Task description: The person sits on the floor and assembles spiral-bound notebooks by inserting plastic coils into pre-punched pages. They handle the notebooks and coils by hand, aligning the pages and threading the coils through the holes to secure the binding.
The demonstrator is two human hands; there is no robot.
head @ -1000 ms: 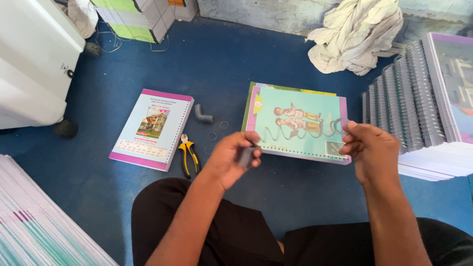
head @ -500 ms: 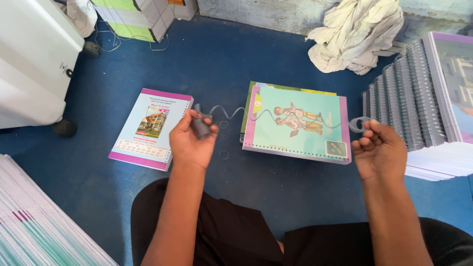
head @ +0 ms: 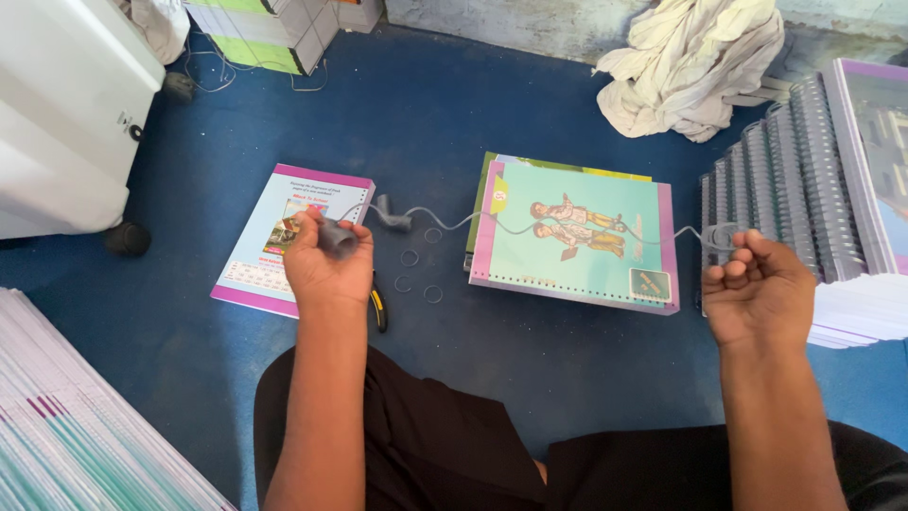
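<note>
My left hand [head: 326, 260] grips the coiled end of a grey plastic spiral binding coil [head: 492, 225], held over a pink-edged booklet [head: 284, 237]. My right hand [head: 757, 284] pinches the coil's other end beside the stacked bound books. The coil is stretched out between my hands into a thin wavy strand, passing over a teal-covered punched booklet [head: 577, 237] on the blue floor.
Stacks of spiral-bound books [head: 813, 180] stand at right, a cloth heap [head: 690, 66] behind. A short grey coil piece [head: 390, 216] and small loose rings [head: 421, 274] lie between the booklets. Yellow-handled pliers [head: 378, 305] peek out by my left wrist. A white machine [head: 66, 114] stands at left, and paper stacks [head: 76, 426] lie at lower left.
Both hands were at the teal booklet's lower edge. They have since pulled apart, left hand going left and right hand going right, stretching the coil into a long strand.
</note>
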